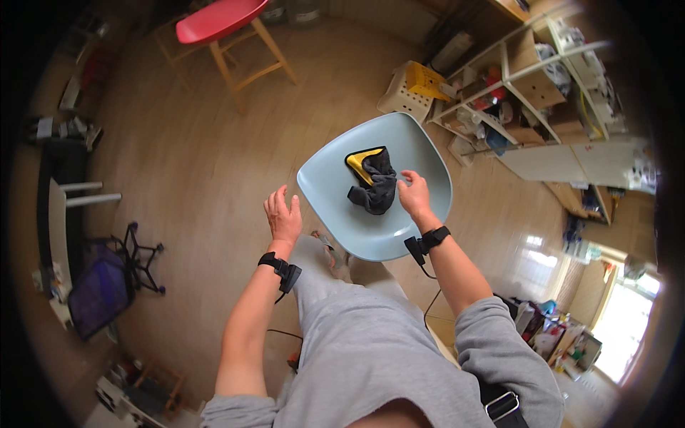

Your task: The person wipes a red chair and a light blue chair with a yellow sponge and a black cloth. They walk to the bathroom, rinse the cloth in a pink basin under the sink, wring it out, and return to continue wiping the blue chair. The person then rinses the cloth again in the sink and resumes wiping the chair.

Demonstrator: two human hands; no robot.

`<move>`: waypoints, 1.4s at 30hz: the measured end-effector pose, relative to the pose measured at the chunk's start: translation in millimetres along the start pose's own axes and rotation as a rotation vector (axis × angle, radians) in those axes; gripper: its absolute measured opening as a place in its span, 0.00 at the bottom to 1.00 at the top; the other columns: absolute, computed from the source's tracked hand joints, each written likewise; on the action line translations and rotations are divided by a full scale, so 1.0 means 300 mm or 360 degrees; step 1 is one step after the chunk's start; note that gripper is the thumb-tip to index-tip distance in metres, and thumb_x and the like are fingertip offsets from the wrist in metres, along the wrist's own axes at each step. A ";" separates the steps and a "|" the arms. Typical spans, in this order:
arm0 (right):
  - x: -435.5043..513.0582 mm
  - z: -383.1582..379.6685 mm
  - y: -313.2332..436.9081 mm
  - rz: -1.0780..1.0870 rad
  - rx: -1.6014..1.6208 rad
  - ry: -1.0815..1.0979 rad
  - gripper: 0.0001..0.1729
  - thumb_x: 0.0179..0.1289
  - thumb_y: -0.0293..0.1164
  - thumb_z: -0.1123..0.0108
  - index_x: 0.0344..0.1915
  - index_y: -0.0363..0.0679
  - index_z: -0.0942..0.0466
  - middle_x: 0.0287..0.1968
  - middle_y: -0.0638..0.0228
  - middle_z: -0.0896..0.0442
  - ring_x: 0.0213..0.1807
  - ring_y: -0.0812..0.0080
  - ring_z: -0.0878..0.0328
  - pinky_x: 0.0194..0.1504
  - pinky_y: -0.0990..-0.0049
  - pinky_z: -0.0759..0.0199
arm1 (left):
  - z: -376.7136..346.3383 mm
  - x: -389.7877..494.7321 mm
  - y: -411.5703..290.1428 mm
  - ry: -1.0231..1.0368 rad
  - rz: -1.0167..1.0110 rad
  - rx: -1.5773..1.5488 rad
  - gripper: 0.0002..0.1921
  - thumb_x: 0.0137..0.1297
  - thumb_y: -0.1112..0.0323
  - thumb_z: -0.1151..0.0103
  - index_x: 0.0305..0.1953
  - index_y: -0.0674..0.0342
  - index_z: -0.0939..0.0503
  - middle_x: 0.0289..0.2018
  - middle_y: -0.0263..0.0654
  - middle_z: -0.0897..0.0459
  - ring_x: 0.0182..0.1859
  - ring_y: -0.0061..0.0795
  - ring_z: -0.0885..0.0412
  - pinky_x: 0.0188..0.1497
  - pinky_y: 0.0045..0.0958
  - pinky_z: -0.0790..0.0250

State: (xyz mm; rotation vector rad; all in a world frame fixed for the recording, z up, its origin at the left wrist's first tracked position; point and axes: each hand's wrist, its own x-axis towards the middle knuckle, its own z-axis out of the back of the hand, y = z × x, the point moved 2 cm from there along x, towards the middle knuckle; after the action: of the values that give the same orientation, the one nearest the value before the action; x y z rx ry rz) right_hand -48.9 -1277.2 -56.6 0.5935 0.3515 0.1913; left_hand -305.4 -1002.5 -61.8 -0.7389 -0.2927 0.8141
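Observation:
Before me stands a light blue moulded chair seat (332, 166). A crumpled dark grey cloth (381, 191) with a yellow underside and black edging lies on the seat. My right hand (413, 193) hovers over the seat just right of the cloth, its fingers apart and holding nothing; whether a fingertip touches the cloth I cannot tell. Off the seat's left edge, my left hand (282, 215) is in the air with fingers spread and nothing in it. Each wrist wears a black strap with a small device and a cable.
A red seat on wooden legs (222, 22) stands at the far left. Beyond the blue seat are a white perforated basket (402, 92) and a loaded shelving unit (505, 85). On the left is a purple-backed swivel chair (101, 291). Wood-look flooring (203, 160) surrounds me.

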 end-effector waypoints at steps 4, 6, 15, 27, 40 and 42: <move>-0.036 -0.088 0.041 -0.0152 -0.0069 -0.0103 0.28 0.65 0.45 0.26 0.60 0.45 0.18 0.60 0.48 0.21 0.61 0.46 0.20 0.65 0.56 0.25 | -0.056 0.148 -0.041 0.0221 -0.0164 -0.0021 0.20 0.71 0.64 0.37 0.62 0.63 0.22 0.54 0.44 0.17 0.60 0.48 0.25 0.68 0.48 0.35; -0.039 -0.132 0.071 -0.0178 -0.0131 -0.0225 0.29 0.63 0.47 0.25 0.60 0.46 0.19 0.61 0.48 0.23 0.61 0.44 0.21 0.65 0.56 0.25 | -0.104 0.213 -0.057 0.0364 -0.0244 -0.0096 0.20 0.71 0.65 0.37 0.61 0.62 0.21 0.51 0.43 0.16 0.57 0.48 0.24 0.67 0.47 0.34; -0.096 -0.212 0.005 -0.1108 0.2172 -0.0705 0.15 0.75 0.33 0.50 0.50 0.38 0.18 0.51 0.64 0.12 0.55 0.62 0.15 0.60 0.64 0.23 | -0.174 0.478 -0.058 0.1237 -0.0309 -0.0409 0.18 0.71 0.66 0.38 0.59 0.63 0.19 0.45 0.45 0.12 0.52 0.46 0.17 0.58 0.45 0.26; -0.325 0.127 0.322 -0.0284 0.2240 -0.0820 0.18 0.80 0.34 0.59 0.60 0.40 0.29 0.62 0.46 0.16 0.64 0.52 0.19 0.70 0.54 0.26 | -0.293 0.580 -0.139 0.1329 -0.0851 0.0201 0.20 0.72 0.63 0.38 0.62 0.61 0.21 0.57 0.47 0.18 0.63 0.51 0.24 0.64 0.47 0.29; -0.068 -0.451 0.089 -0.1431 -0.0153 -0.0798 0.39 0.77 0.41 0.44 0.79 0.30 0.40 0.80 0.42 0.39 0.83 0.43 0.45 0.81 0.50 0.48 | -0.635 0.733 -0.180 0.1006 -0.0962 0.0520 0.29 0.80 0.53 0.46 0.71 0.67 0.31 0.65 0.54 0.26 0.66 0.56 0.28 0.66 0.55 0.32; -0.030 -0.455 0.090 -0.1402 -0.0171 -0.0809 0.45 0.79 0.44 0.48 0.82 0.28 0.49 0.85 0.42 0.49 0.88 0.44 0.58 0.85 0.46 0.59 | -0.706 0.743 -0.193 0.1103 -0.0934 0.0488 0.27 0.80 0.53 0.48 0.69 0.68 0.30 0.63 0.54 0.24 0.65 0.56 0.28 0.64 0.55 0.32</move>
State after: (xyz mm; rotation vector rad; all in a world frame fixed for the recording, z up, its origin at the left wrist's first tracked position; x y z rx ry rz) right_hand -110.5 -1187.9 -144.1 0.3201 0.0819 -0.7726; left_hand -18.9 -964.9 -181.4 -0.5599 0.2357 0.0161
